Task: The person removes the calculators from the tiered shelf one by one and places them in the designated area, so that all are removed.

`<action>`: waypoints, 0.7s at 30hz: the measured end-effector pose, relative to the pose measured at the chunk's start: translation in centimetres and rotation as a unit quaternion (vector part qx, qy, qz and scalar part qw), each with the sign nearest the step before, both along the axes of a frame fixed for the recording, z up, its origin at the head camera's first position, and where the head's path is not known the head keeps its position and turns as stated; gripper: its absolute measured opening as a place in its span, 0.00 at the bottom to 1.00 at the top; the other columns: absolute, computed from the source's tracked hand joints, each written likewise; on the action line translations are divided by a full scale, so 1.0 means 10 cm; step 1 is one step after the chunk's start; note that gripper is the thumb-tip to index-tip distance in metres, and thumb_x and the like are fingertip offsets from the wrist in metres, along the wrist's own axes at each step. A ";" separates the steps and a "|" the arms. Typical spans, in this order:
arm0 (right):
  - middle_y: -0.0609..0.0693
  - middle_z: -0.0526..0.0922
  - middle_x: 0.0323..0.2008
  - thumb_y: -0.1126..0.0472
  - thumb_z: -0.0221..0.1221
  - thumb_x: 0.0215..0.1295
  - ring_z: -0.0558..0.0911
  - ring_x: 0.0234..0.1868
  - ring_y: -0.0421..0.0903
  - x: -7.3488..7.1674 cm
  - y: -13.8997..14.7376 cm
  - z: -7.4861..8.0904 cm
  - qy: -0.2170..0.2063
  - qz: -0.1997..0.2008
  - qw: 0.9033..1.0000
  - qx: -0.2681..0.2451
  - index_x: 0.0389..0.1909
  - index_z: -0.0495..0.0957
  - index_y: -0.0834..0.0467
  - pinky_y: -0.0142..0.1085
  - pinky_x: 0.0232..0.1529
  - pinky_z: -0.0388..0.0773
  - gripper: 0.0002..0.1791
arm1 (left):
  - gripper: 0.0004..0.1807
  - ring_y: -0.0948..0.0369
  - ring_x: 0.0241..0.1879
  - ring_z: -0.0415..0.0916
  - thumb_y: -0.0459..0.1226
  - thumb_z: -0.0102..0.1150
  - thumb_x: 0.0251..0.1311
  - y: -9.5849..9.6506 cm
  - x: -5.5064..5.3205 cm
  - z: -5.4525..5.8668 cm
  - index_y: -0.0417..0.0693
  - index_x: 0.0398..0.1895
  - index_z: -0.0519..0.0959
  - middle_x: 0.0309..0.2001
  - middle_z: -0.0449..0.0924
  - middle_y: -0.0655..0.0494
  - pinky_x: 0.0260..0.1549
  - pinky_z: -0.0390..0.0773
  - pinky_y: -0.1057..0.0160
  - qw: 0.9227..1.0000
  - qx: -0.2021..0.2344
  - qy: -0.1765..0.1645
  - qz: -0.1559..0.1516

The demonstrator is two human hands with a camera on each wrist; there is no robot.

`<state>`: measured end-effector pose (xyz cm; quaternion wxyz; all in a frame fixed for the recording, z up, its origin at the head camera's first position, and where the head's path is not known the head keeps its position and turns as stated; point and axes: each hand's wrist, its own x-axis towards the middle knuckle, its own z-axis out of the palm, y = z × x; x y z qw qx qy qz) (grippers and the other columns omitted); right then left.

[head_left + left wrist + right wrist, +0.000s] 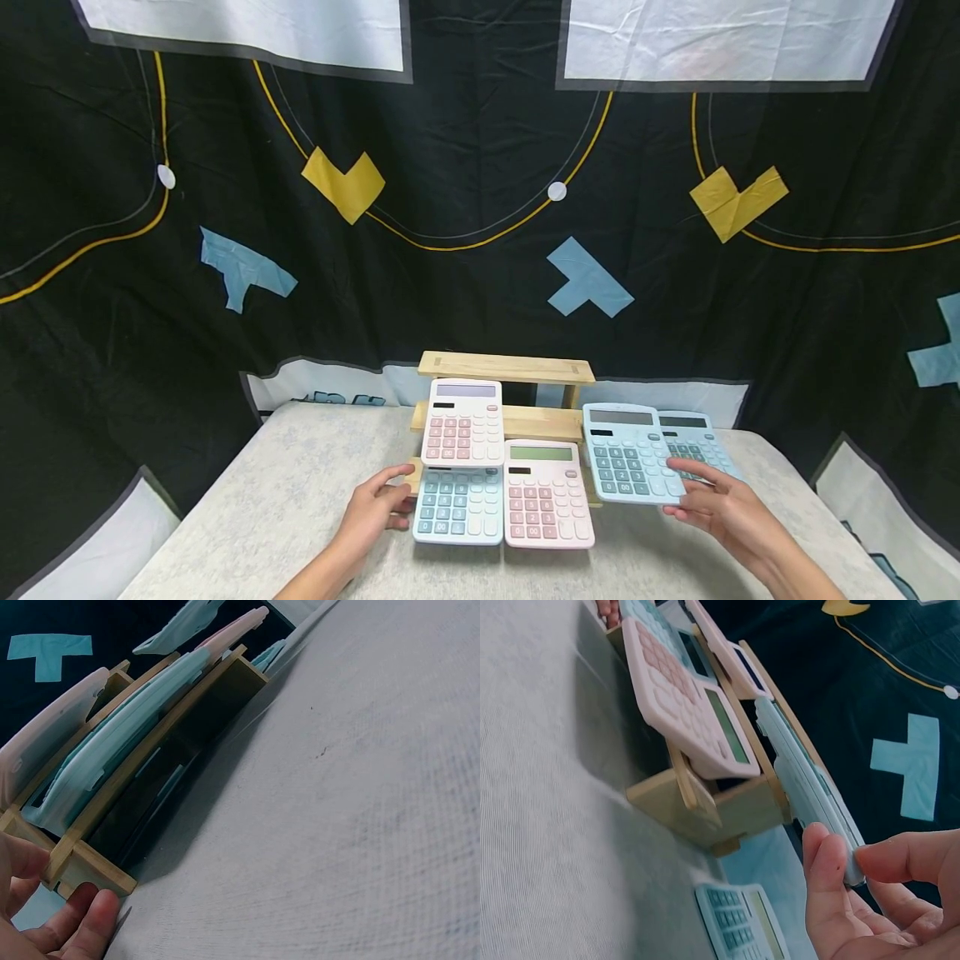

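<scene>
My right hand (708, 504) pinches the lower right corner of a light-blue calculator (622, 454) between thumb and fingers. In the right wrist view this calculator (802, 772) is seen edge-on, its far end by the rack's upper tier. At the left end of a wooden rack (547, 423), my left hand (371, 508) holds the frame's corner, fingers on either side. A white calculator with pink keys (463, 423) leans on the upper tier. Below, a blue calculator (459, 507) and a pink calculator (549, 496) stand side by side.
Another light-blue calculator (686, 425) lies on the table to the right, partly hidden behind the held one. The rack stands on a pale cloth-covered table (262, 492). Behind hangs a dark curtain (465, 292) with yellow and blue shapes.
</scene>
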<state>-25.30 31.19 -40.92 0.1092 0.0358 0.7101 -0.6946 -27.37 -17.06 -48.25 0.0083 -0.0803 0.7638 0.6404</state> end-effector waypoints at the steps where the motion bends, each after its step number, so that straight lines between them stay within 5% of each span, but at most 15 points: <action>1: 0.54 0.80 0.53 0.71 0.57 0.66 0.86 0.49 0.55 0.01 0.03 0.00 -0.001 0.003 1.000 -0.001 0.76 0.53 0.65 0.39 0.49 0.85 0.39 | 0.23 0.58 0.37 0.81 0.38 0.53 0.71 0.00 0.00 0.00 0.43 0.68 0.73 0.42 0.82 0.47 0.35 0.86 0.57 1.000 0.000 0.000 0.001; 21: 0.60 0.73 0.61 0.67 0.55 0.70 0.84 0.49 0.54 0.09 0.61 -0.20 -0.061 -0.055 0.996 0.029 0.77 0.53 0.61 0.39 0.52 0.84 0.38 | 0.24 0.58 0.37 0.81 0.39 0.53 0.71 0.00 -0.01 0.00 0.44 0.68 0.73 0.42 0.82 0.48 0.35 0.86 0.57 1.000 -0.001 -0.001 0.001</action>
